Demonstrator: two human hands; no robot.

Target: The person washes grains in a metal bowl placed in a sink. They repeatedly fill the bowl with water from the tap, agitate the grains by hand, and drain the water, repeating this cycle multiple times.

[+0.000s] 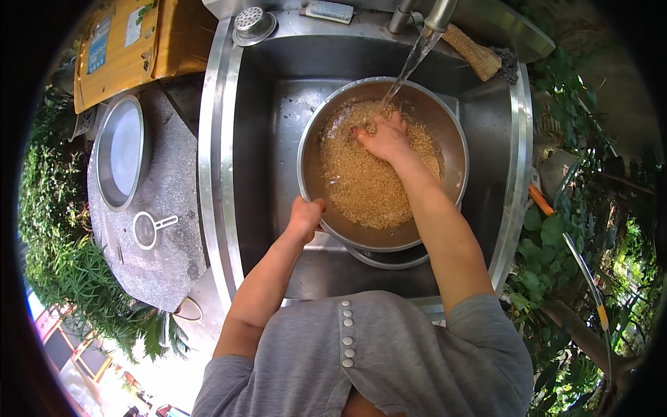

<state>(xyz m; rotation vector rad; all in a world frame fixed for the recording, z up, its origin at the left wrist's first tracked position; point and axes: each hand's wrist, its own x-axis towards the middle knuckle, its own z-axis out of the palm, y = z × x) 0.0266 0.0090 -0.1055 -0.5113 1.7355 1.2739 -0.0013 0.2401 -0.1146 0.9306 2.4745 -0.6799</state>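
Note:
A large metal bowl sits inside the stainless steel sink. Wet, pale brown grain covers its bottom. My left hand grips the bowl's rim at the near left. Fingers spread, my right hand touches the grain towards the far side, its fingertips partly hidden in it. A stream of water runs from the metal faucet into the bowl beside that hand. Part of another round metal vessel shows beneath the bowl's near edge.
On the sink's back ledge are a drain strainer, a scrub brush, a loofah and a dark scouring pad. A stone slab at left holds a metal basin and small sieve. Behind stands a cardboard box.

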